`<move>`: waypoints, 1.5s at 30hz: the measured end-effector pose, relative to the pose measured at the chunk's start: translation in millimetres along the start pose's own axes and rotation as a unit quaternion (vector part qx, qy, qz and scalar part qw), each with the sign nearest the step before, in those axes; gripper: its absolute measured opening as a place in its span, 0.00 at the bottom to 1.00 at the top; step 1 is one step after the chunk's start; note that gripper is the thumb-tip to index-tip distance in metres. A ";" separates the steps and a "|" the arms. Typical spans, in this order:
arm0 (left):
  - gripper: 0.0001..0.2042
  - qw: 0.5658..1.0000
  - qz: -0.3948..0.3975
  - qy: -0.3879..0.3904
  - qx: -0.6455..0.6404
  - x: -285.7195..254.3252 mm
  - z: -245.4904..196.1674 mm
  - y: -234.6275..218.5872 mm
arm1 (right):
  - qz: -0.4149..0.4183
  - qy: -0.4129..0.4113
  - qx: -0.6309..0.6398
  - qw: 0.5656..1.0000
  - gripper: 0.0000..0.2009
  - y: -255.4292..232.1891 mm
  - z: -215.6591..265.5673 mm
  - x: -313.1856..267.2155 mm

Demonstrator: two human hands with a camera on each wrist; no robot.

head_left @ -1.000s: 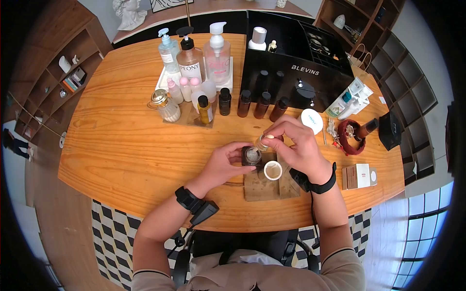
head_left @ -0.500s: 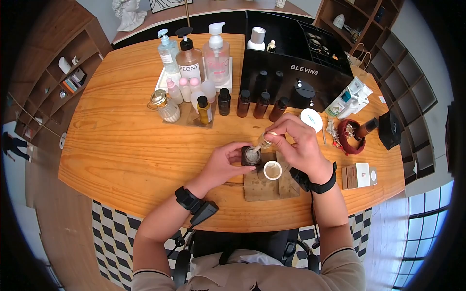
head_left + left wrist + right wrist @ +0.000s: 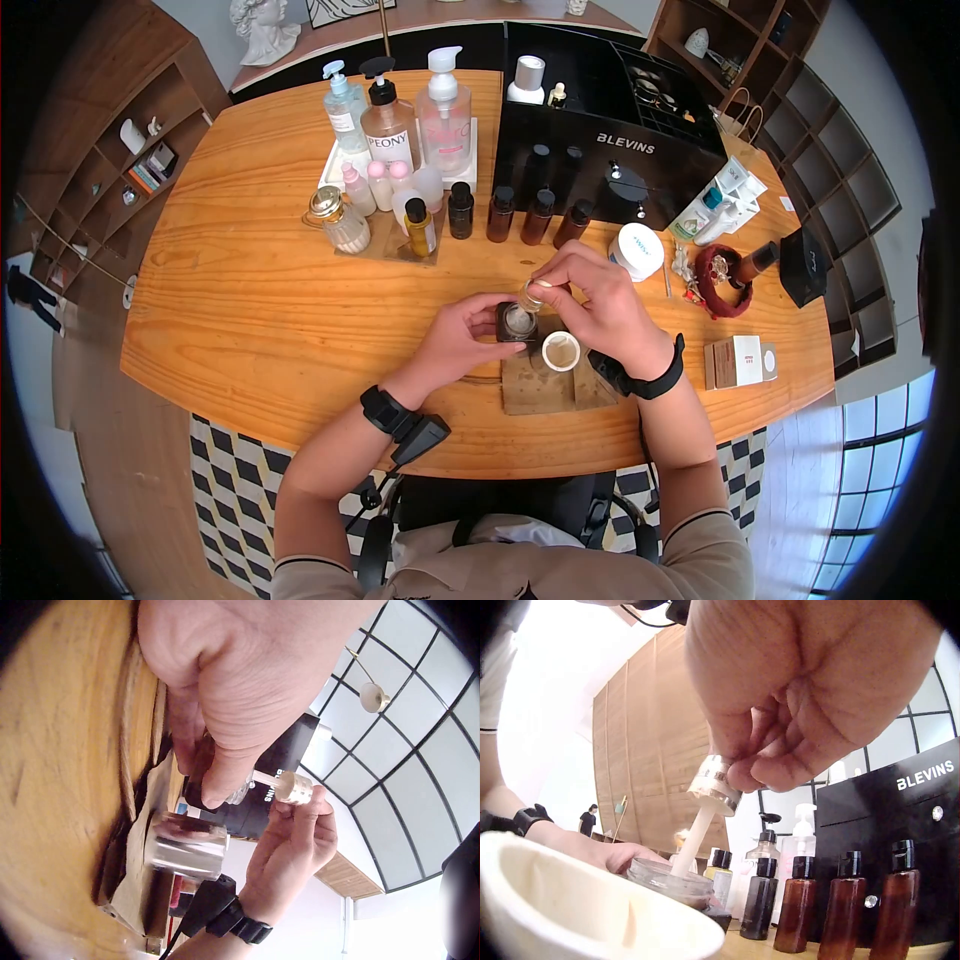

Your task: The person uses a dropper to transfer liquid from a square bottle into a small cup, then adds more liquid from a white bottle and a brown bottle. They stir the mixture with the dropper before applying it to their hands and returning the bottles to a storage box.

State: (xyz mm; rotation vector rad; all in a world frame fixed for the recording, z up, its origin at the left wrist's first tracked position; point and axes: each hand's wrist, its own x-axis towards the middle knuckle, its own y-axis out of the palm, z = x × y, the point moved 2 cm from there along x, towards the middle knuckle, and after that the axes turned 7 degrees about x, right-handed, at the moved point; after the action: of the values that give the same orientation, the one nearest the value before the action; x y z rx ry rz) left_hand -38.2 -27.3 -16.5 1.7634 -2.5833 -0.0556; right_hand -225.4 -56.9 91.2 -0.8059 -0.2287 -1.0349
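Observation:
My left hand (image 3: pixel 462 338) holds a small dark jar (image 3: pixel 517 322) with a clear round mouth between thumb and fingers. My right hand (image 3: pixel 603 310) pinches a gold-banded cap (image 3: pixel 715 785) from which a pale stick (image 3: pixel 693 841) runs down into the jar's mouth. The same cap (image 3: pixel 294 788) shows in the left wrist view, above the jar. Beside the jar stands an open white-rimmed cup (image 3: pixel 561 351), with a shiny silver side (image 3: pixel 187 846) in the left wrist view.
Brown folded paper (image 3: pixel 540 388) lies under the cup. Dark bottles (image 3: pixel 501 214) stand before a black case (image 3: pixel 615 140). A white-lidded jar (image 3: pixel 637 251), a red ring-shaped holder (image 3: pixel 722 283) and a small box (image 3: pixel 735 362) are at the right; pump bottles (image 3: pixel 388 125) stand at the back left.
My right hand has moved slightly left and the cap stands closer over the jar's mouth. My left hand and the jar have stayed in place.

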 end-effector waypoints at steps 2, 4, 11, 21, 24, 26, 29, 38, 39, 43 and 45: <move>0.29 1.000 0.000 0.000 0.001 0.2 0.4 -0.3 | 0.001 0.004 0.003 1.000 0.03 0.5 -1.1 0.0; 0.29 1.000 -0.001 0.002 -0.002 0.2 1.0 -0.2 | 0.007 -0.001 0.004 1.000 0.04 0.6 -2.0 -0.1; 0.28 1.000 -0.002 0.009 -0.009 0.4 1.9 0.1 | 0.026 -0.003 0.003 1.000 0.05 0.5 -1.6 0.1; 0.27 1.000 -0.001 0.005 -0.006 0.0 -1.0 0.3 | 0.032 0.001 0.002 0.999 0.06 1.3 0.0 0.6; 0.27 1.000 -0.002 0.002 -0.004 -0.1 -1.4 0.3 | 0.027 0.000 0.004 1.000 0.06 1.6 0.6 0.9; 0.27 1.000 -0.002 0.001 -0.004 -0.1 -1.9 0.4 | 0.024 -0.002 0.008 1.000 0.06 1.3 1.3 1.2; 0.28 1.000 -0.001 0.003 -0.011 -0.3 -1.9 0.4 | 0.023 -0.002 0.010 1.000 0.06 0.6 3.0 1.7; 0.30 1.000 0.003 0.000 -0.007 -0.2 -2.2 0.2 | -0.022 -0.008 0.015 1.000 0.07 -10.2 0.6 0.4; 0.30 1.000 0.002 -0.001 -0.004 -0.3 -3.2 0.4 | -0.021 -0.007 0.010 1.000 0.07 -11.4 1.0 0.4; 0.30 1.000 0.002 -0.005 -0.001 -0.2 -2.9 0.4 | -0.018 0.001 0.000 1.000 0.07 -13.0 2.3 -0.1; 0.30 1.000 0.003 -0.003 0.003 -0.1 -2.8 0.0 | -0.018 -0.008 -0.003 1.000 0.07 -13.4 2.2 0.3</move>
State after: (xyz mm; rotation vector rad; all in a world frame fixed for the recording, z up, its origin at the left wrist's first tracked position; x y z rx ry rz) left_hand -38.1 -27.2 -13.7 1.7594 -2.5972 -0.0535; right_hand -235.9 -59.1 99.4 -0.8188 -0.2544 -1.0639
